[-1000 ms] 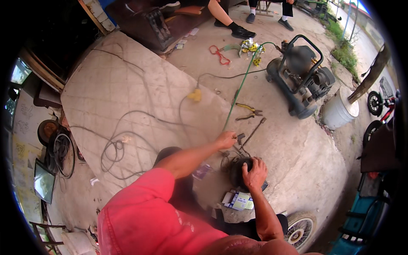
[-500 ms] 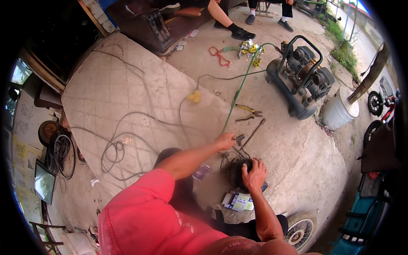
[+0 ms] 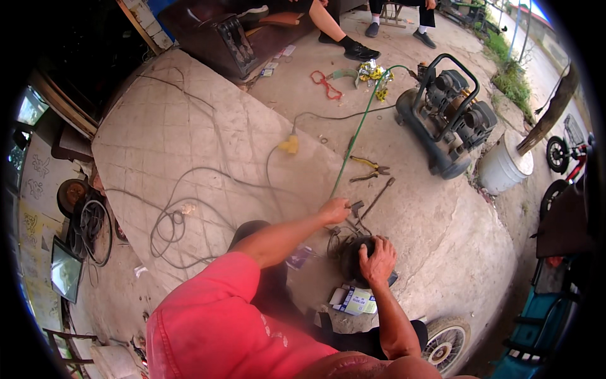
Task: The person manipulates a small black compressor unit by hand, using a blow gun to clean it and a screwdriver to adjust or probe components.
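Observation:
In my left hand is a small dark air gun at the end of the green hose; its fingers are closed around it. My right hand grips the top of a dark round part resting low on the concrete, with wires beside it. Just beyond my hands lie a long metal tool and yellow-handled pliers. An open printed carton is below the round part.
An air compressor and white bucket stand right. Cables loop leftward, near a yellow connector. A spoked wheel lies lower right. Two seated people's legs show behind; a scooter stands far right.
My left hand with the air gun has shifted very slightly left and down since a second ago. My right hand has barely moved on the round part.

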The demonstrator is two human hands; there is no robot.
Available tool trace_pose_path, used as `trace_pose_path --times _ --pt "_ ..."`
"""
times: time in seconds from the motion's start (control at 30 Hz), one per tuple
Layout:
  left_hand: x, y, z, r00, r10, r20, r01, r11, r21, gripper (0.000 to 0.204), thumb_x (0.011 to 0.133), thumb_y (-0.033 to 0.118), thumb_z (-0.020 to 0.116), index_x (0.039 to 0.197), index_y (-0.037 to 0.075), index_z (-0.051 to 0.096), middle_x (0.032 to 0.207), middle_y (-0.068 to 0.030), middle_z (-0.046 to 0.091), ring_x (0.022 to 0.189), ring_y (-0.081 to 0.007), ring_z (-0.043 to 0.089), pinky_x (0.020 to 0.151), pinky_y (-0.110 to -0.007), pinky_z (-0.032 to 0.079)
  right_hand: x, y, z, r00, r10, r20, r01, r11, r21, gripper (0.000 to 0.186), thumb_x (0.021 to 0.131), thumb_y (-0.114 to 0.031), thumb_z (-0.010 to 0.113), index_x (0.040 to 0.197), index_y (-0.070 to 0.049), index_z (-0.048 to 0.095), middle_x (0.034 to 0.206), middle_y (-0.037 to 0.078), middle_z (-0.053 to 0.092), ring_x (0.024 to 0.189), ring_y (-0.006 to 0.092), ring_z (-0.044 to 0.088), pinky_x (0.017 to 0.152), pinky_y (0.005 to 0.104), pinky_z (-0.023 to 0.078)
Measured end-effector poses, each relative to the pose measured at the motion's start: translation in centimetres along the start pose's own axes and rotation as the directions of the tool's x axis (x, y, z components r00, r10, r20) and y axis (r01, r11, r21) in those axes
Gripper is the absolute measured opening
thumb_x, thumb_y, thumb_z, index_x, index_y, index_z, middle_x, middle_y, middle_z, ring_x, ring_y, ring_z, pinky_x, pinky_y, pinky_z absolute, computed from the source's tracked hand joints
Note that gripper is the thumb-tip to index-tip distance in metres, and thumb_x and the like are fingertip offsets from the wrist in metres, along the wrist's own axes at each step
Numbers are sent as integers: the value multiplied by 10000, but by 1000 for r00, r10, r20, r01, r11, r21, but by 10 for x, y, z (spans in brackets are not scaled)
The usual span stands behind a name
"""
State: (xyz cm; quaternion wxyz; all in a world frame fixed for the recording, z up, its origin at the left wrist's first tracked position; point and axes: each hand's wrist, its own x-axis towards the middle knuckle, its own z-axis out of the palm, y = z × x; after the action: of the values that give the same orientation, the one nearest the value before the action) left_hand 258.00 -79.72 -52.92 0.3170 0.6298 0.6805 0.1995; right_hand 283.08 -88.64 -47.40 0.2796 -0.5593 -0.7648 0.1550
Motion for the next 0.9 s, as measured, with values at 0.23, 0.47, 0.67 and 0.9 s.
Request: trace_pose_path --times 0.23,0.47,0.67,0.9 --pt "3 -14 1 1000 9 14 -10 999 40 246 860 252 711 994 50 749 1008 -216 745 1003 -407 708 879 -499 554 2 -6 1 1000 2 5 -2 1000 5 396 854 -310 737 1182 -96 678 1255 106 661 1227 338 592 1079 497 426" --pt "4 -8 6 1000 0 6 0 998 58 265 837 263 719 1001 61 769 999 -215 755 988 -406 717 877 -502 557 0 1 1 1000 7 0 -7 1000 -5 388 855 -308 733 1177 -99 682 1257 106 666 1230 336 595 1082 501 427" --pt "1 -10 6 998 -39 42 38 999 25 266 836 266 704 1009 84 790 1009 -206 760 978 -396 722 859 -501 559 -1 0 2 1000 12 5 -12 1000 -5 397 858 -311 732 1191 -100 678 1259 108 665 1238 339 594 1084 499 426" --pt "0 -13 6 995 -62 82 60 998 26 252 843 266 711 1004 91 795 1012 -191 767 986 -381 727 879 -479 567 -5 0 3 1000 -9 4 9 1000 -1 402 880 -320 724 1204 -89 673 1263 125 662 1243 344 596 1086 497 428"
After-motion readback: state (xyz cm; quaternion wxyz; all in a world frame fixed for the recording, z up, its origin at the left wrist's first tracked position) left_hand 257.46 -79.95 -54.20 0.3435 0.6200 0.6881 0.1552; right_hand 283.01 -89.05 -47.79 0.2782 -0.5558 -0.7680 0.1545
